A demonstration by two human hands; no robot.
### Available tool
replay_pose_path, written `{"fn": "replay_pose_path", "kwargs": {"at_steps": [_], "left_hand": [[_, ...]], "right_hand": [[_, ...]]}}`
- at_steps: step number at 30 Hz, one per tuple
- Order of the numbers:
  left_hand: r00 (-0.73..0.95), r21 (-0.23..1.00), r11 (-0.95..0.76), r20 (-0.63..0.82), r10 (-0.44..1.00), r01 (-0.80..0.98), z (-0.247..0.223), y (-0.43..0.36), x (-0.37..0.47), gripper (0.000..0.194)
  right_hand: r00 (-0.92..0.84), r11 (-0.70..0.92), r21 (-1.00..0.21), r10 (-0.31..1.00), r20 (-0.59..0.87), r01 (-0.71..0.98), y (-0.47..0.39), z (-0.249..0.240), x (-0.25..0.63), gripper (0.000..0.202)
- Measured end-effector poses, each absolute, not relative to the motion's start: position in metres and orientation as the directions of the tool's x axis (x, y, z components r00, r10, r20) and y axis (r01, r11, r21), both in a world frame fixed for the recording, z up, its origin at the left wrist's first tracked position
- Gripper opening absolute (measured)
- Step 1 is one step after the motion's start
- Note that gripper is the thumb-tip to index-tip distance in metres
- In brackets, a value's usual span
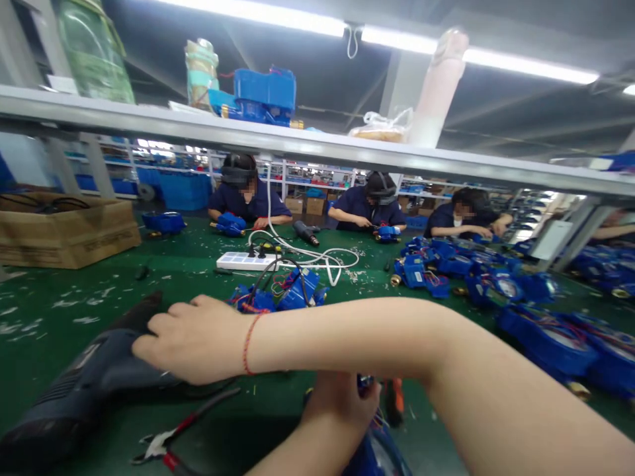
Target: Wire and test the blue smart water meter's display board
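My right hand (196, 338), with a red string on the wrist, reaches across to the left. Its bent fingers are on the dark heat gun (106, 363), over the handle; the palm side is hidden. Beneath my right forearm, my left hand (342, 400) is closed on a blue device (380, 449) with thin wires, partly hidden by the hand and arm. An orange-handled tool (395, 400) lies just right of my left hand. Red-handled cutters (161, 446) rest on the green table (268, 413), below the heat gun.
Another wired blue unit (300, 289) lies beyond my forearm, near a white power strip (248, 261) with loose cables. Many blue units (506, 284) crowd the right side. A cardboard box (69, 231) stands back left. A shelf (317, 141) crosses overhead. Several people sit opposite.
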State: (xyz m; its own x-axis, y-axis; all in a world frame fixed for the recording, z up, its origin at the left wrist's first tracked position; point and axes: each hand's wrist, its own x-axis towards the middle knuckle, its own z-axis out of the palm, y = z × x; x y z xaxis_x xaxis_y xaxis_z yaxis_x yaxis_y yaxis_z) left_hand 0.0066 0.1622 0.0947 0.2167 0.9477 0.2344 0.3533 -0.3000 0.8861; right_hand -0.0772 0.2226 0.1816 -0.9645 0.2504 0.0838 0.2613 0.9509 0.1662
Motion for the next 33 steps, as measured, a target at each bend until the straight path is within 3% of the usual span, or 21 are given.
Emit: {"fn": "replay_pose_path", "kwargs": {"at_steps": [3, 7, 11, 15, 18, 21, 25, 27, 29, 31, 33], "left_hand": [[0.254, 0.881, -0.263, 0.171, 0.952, 0.393, 0.095, 0.162, 0.007, 0.049], [0.311, 0.926, -0.220, 0.121, 0.943, 0.305, 0.103, 0.165, 0.001, 0.053], [0.289, 0.978, -0.087, 0.029, 0.957, 0.192, 0.112, 0.162, -0.001, 0.049], [0.246, 0.989, 0.052, -0.086, 0.965, 0.139, 0.119, 0.157, 0.000, 0.056], [0.229, 0.988, 0.114, -0.137, 0.964, 0.108, 0.120, 0.158, 0.000, 0.061], [0.230, 0.984, 0.156, -0.173, 0.958, 0.091, 0.120, 0.159, -0.001, 0.063], [0.191, 0.974, 0.203, -0.219, 0.957, 0.100, 0.121, 0.159, -0.001, 0.068], [0.170, 0.970, 0.223, -0.238, 0.956, 0.100, 0.123, 0.159, 0.000, 0.070], [0.158, 0.964, 0.246, -0.260, 0.953, 0.104, 0.124, 0.159, 0.001, 0.073], [0.151, 0.960, 0.260, -0.274, 0.950, 0.104, 0.124, 0.160, 0.001, 0.076], [0.147, 0.959, 0.266, -0.278, 0.949, 0.098, 0.123, 0.159, 0.000, 0.077]], "right_hand": [[-0.885, 0.889, 0.144, 0.393, 0.248, 0.435, 0.219, 0.217, 0.008, 0.028], [-0.547, 0.624, -0.101, 0.742, 0.388, 0.775, 0.214, 0.208, 0.135, 0.026], [-0.258, 0.314, -0.313, 0.944, 0.207, 0.896, 0.200, 0.127, 0.220, 0.024], [-0.176, 0.161, -0.420, 0.984, 0.005, 0.893, 0.173, 0.052, 0.236, 0.034], [-0.145, 0.107, -0.488, 0.989, -0.041, 0.866, 0.160, 0.028, 0.228, 0.030], [-0.099, 0.070, -0.575, 0.995, -0.018, 0.815, 0.160, 0.023, 0.228, 0.007], [0.004, 0.060, -0.733, 0.996, 0.086, 0.678, 0.158, 0.031, 0.238, 0.021], [0.024, 0.048, -0.872, 0.997, 0.068, 0.488, 0.151, 0.042, 0.236, 0.032], [-0.062, -0.041, -0.986, 0.997, -0.051, 0.161, 0.143, 0.054, 0.227, 0.046], [-0.204, -0.169, -0.985, 0.966, -0.156, -0.045, 0.138, 0.063, 0.212, 0.050], [-0.291, -0.234, -0.966, 0.937, -0.193, -0.112, 0.138, 0.067, 0.197, 0.051]]}}
